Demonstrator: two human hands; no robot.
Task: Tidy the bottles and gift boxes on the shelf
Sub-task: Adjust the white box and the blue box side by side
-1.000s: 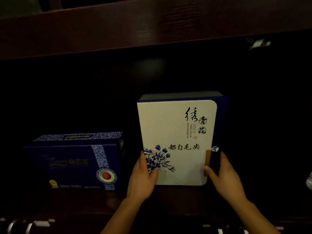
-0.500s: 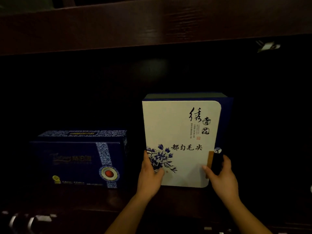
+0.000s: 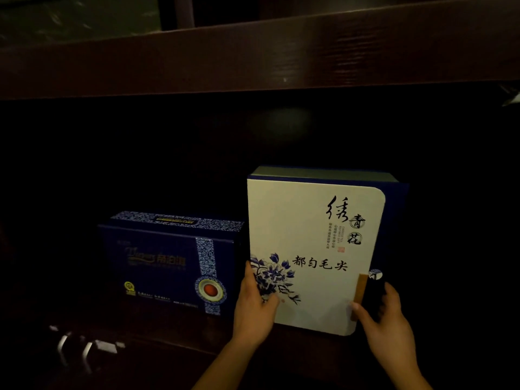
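Dark wooden shelf (image 3: 253, 60); both hands grip the white gift box (image 3: 306, 229).

The scene is sitting very dim, most of the shelf (image 3: 253, 344) recess sinking into near black. Light is falling from the front, catching the white box (image 3: 309, 229) face brightest and the upper board (image 3: 253, 57) weakly. The blue box (image 3: 168, 263) is fading into shadow, its print soft. Straight edges are bowing slightly toward the frame borders, and the corners are blurring.
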